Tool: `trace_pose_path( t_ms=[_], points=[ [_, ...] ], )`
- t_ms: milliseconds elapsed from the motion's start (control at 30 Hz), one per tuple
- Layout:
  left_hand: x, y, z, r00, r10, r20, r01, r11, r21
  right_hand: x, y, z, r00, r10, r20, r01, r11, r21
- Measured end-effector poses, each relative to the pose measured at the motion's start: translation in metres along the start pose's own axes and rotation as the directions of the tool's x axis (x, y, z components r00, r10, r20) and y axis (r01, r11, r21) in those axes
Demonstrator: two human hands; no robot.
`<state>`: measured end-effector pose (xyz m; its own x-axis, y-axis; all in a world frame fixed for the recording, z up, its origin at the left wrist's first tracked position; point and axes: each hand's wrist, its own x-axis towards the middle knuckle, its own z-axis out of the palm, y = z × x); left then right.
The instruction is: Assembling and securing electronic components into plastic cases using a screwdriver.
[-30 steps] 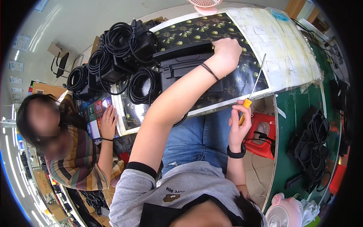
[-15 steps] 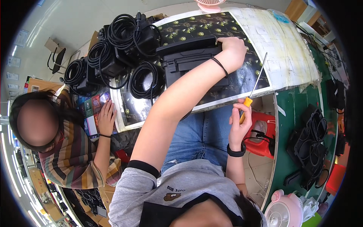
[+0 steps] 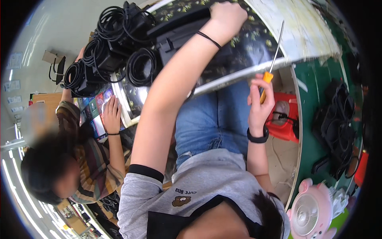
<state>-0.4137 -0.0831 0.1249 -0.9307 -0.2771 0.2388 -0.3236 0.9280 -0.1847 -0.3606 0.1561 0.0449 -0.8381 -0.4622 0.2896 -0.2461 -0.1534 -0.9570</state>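
Observation:
My left arm reaches across the table to a black plastic case (image 3: 170,43). My left hand (image 3: 229,19) is closed at the right end of the case's long black lid (image 3: 184,20); its fingertips are partly hidden. My forearm covers part of the case. Over my lap's right side, my right hand (image 3: 262,95) holds a screwdriver (image 3: 277,49) by its orange-yellow handle. The long metal shaft points up and away, apart from the case.
Black boxes with coiled cables (image 3: 110,24) stand left of the case, beside a loose cable coil (image 3: 142,67). A co-worker's hand (image 3: 112,115) rests on the table at left. Right are a red stool (image 3: 284,127), black cabled parts (image 3: 336,123) on a green surface and a pink fan (image 3: 308,217).
The view has tilted, so the table and case sit higher in the picture. My hands keep their holds. The co-worker has turned their head and reaches one arm toward the cabled boxes.

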Motion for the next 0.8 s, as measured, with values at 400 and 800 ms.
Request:
trace_pose_path(
  t_ms=[400,800],
  points=[
    [-0.221,-0.005,-0.03,0.654,-0.278,-0.704,0.131,0.958,-0.257,-0.042,-0.02,-0.039,0.968,-0.239,-0.083,0.245,0.967,0.069],
    [-0.296,-0.013,0.046,0.727,-0.511,-0.458,0.477,0.856,-0.198,-0.054,-0.031,-0.051,0.975,-0.181,-0.126,0.212,0.927,0.31]
  ],
)
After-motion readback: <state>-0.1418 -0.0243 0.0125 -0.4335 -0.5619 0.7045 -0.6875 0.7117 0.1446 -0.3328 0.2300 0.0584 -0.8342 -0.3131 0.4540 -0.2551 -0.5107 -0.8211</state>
